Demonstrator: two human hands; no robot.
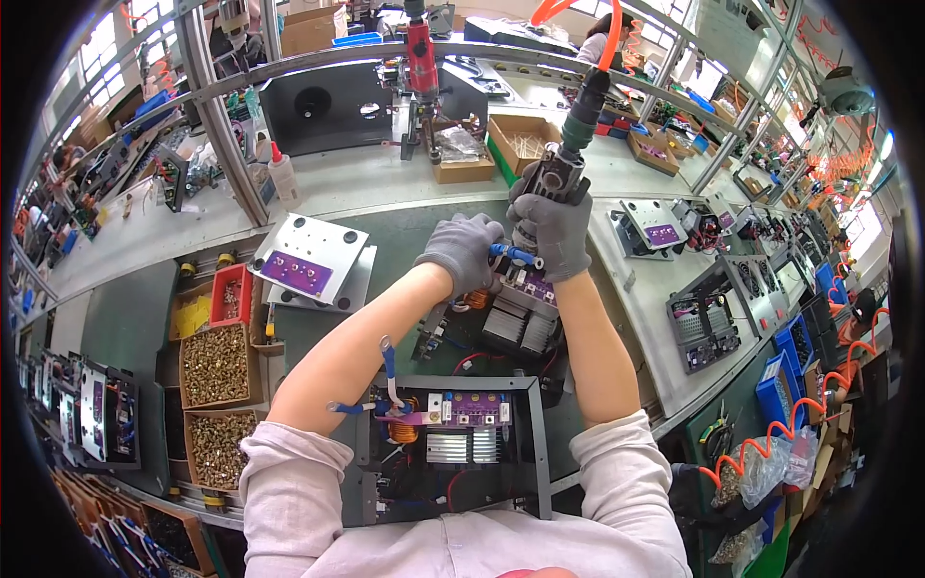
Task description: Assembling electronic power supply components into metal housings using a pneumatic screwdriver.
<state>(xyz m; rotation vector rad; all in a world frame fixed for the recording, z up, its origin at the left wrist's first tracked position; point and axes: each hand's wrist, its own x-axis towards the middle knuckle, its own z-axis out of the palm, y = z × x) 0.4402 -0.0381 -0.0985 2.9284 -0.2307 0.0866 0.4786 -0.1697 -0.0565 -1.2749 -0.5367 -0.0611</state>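
Both hands wear grey gloves. My right hand [556, 223] is wrapped round a black-and-grey air screwdriver [559, 175], upright with its lower end pointing at the far electronic assembly. My left hand [464, 252] is closed beside it, fingers curled at a cable lug with a blue sleeve [515, 255]. Part of that cable is hidden by the fingers. Beneath the hands lies the assembly, with a purple circuit board [535, 285], a finned heatsink [518, 326] and a copper coil. Close to my body stands a framed power unit [533, 433] with two blue-sleeved cable lugs [388, 358] sticking up.
To the left are boxes of brass fasteners [220, 366], a red bin [229, 294] and metal plates with purple boards [308, 260]. A glue bottle [282, 175] stands behind them. More units [708, 323] line the right bench. A red hanging tool [421, 60] and orange hoses are overhead.
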